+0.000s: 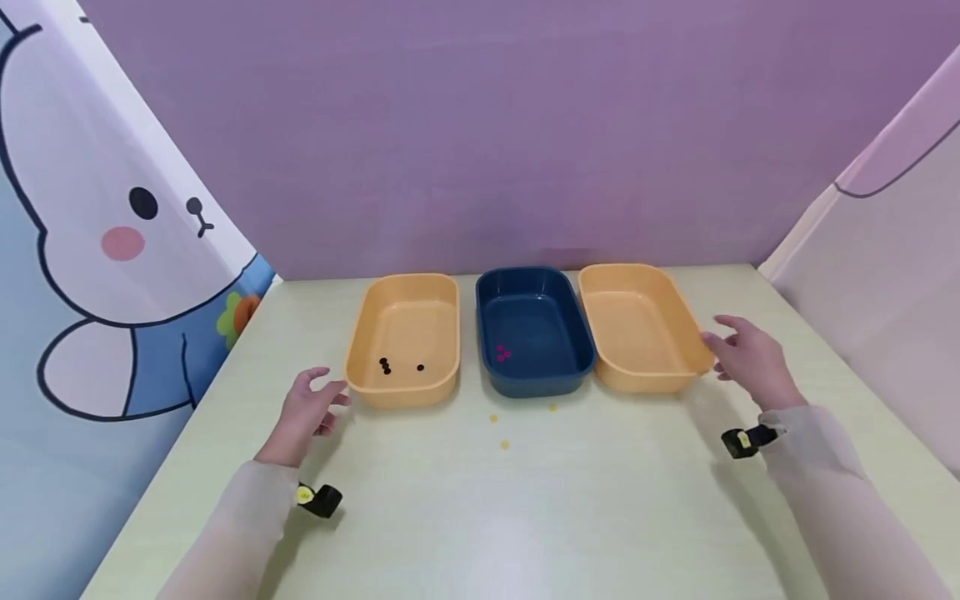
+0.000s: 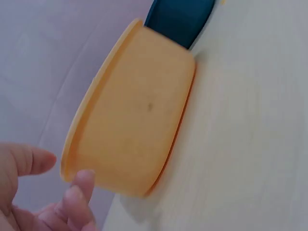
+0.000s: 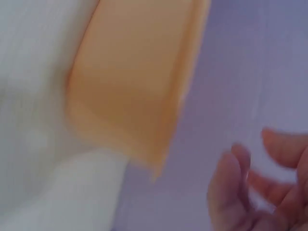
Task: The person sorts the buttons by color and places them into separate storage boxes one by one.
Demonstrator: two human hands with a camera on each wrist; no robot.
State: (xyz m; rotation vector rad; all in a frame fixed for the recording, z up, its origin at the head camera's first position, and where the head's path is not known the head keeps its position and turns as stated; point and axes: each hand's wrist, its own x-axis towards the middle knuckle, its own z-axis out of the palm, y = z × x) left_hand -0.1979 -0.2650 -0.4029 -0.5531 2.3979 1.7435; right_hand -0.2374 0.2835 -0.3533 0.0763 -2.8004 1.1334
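My left hand (image 1: 306, 417) is beside the front left corner of the left yellow tray (image 1: 401, 398), its fingers loosely bent and holding nothing. In the left wrist view, the thumb (image 2: 38, 161) and fingers stand around that tray's corner; whether a fingertip touches it I cannot tell. My right hand (image 1: 753, 362) is by the right side of the right yellow tray (image 1: 637, 382). Its fingers (image 3: 224, 183) are apart from the tray in the right wrist view. Several small black pieces (image 1: 386, 366) lie in the left tray. Three tiny pink pieces (image 1: 502, 353) lie in the dark blue tray (image 1: 540, 387).
The trays stand side by side near the back of the pale table (image 1: 525, 517). Three tiny yellow pieces (image 1: 505, 445) lie on the table in front of the blue tray. A purple backdrop (image 1: 510, 142) rises behind, with a cartoon-printed cloth (image 1: 97, 275) at left.
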